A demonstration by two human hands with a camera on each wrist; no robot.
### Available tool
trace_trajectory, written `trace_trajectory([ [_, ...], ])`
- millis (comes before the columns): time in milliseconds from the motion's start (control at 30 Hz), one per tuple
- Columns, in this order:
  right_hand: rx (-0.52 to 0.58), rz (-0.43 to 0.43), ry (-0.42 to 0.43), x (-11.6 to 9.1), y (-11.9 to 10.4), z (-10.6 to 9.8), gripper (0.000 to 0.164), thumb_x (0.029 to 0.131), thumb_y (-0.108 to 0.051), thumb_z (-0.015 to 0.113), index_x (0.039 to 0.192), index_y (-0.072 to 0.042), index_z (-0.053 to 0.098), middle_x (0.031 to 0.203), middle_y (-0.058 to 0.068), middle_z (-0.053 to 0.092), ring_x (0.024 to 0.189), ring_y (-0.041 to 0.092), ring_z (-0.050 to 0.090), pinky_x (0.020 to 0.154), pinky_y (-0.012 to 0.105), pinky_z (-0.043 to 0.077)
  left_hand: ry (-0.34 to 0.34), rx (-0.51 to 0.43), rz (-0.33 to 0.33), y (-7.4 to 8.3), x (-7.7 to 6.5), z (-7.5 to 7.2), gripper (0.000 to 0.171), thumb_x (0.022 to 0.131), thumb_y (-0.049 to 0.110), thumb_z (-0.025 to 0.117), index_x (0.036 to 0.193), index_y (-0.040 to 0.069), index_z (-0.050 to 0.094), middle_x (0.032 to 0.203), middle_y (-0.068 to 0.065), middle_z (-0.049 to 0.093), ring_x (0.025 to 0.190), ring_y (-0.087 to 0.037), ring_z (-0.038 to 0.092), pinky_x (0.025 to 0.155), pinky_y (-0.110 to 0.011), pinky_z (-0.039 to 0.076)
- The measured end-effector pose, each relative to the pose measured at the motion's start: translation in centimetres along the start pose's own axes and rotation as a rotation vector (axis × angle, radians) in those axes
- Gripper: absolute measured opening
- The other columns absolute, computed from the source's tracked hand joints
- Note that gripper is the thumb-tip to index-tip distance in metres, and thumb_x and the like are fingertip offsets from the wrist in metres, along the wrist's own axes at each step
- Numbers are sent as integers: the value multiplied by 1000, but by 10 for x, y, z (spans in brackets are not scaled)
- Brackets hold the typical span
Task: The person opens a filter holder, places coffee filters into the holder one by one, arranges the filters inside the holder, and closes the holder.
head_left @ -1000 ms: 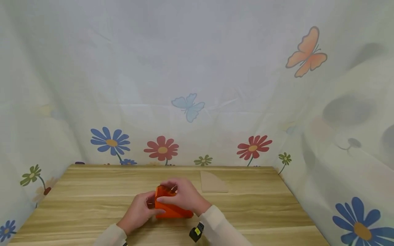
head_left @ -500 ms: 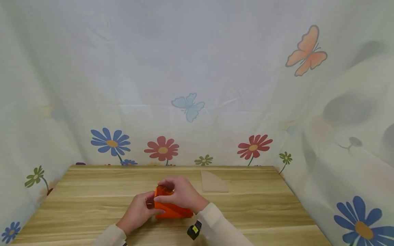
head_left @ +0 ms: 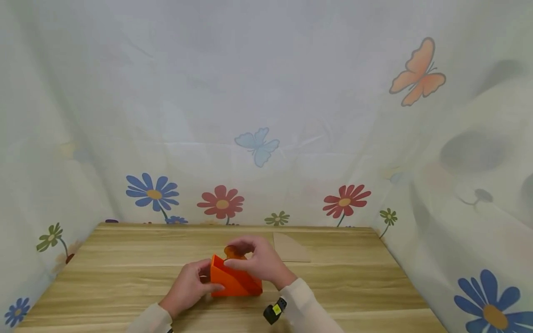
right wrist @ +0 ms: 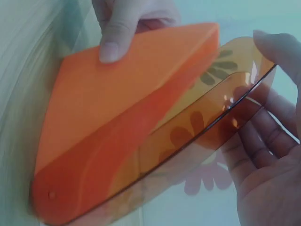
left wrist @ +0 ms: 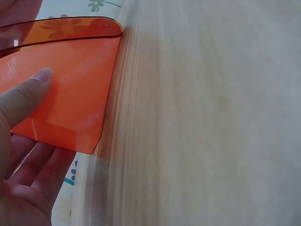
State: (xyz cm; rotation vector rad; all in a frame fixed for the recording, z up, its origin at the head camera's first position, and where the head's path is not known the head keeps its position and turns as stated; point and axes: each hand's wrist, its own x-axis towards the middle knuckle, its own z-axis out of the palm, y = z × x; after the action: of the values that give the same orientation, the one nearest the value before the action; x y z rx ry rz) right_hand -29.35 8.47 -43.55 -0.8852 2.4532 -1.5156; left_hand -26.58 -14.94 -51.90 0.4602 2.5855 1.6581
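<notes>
While the left hand (head_left: 189, 286) holds an orange case (head_left: 233, 282) at its left end in the head view, the right hand (head_left: 263, 262) pinches the see-through amber lid (right wrist: 195, 134) at its rounded outer end. The case is on the near half of the table (head_left: 125, 268), roughly midway between its left and right sides, standing upright with its lower edge on the wood. On the left hand, the thumb presses flat against the broad face of the case and the other fingers reach behind and beneath it, as the left wrist view shows. On the right hand, the thumb lies on the rim of the lid, with the other fingers on the opposite side, partly seen through the tinted plastic. The lid is tilted away from the case, leaving a wedge-shaped gap; the two meet at one corner, where a small round mark shows. Flowers from the printed backdrop (head_left: 208, 92) appear through the lid. Well beyond the case, toward the back of the table, lies a flat beige quarter-circle piece (head_left: 289, 249), partly hidden by the right hand. A black device (head_left: 272, 313) with a yellow patch sits at the right wrist, beside a pale sleeve (head_left: 308, 305).
</notes>
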Motion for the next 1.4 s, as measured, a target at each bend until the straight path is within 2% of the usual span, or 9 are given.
trace_trajectory([
  [233,72,-15,34,-10,9,-15,34,89,-35,82,121,-30,73,114,-9,75,104,16,69,93,26,57,8,0,-8,1,0,2,58,75,43,89,124,18,70,114,1,75,97,-13,72,89,-29,61],
  [500,98,-38,63,-20,17,-30,38,88,-30,83,125,-25,72,116,-5,74,104,18,69,99,36,58,4,-24,-14,1,0,3,60,74,44,89,123,17,69,115,1,75,97,-14,71,89,-28,61],
  [733,126,-64,129,-31,30,-42,34,88,-22,82,121,-19,72,114,4,75,99,19,70,94,26,57,6,-35,-31,1,0,4,60,74,44,89,124,17,69,116,1,75,96,-14,70,88,-27,61],
  [1133,181,-72,185,-46,43,-58,40,88,-15,83,124,-11,68,115,13,74,97,20,71,94,27,58,2,-36,-26,2,-1,2,58,75,42,89,124,16,69,116,-1,74,96,-16,70,88,-26,61],
  [1400,199,-85,188,-56,52,-67,44,87,-12,82,127,-2,66,116,17,73,97,18,71,93,27,59,0,-39,-22,0,-1,3,59,75,42,89,124,16,69,116,-1,74,95,-15,70,87,-26,61],
])
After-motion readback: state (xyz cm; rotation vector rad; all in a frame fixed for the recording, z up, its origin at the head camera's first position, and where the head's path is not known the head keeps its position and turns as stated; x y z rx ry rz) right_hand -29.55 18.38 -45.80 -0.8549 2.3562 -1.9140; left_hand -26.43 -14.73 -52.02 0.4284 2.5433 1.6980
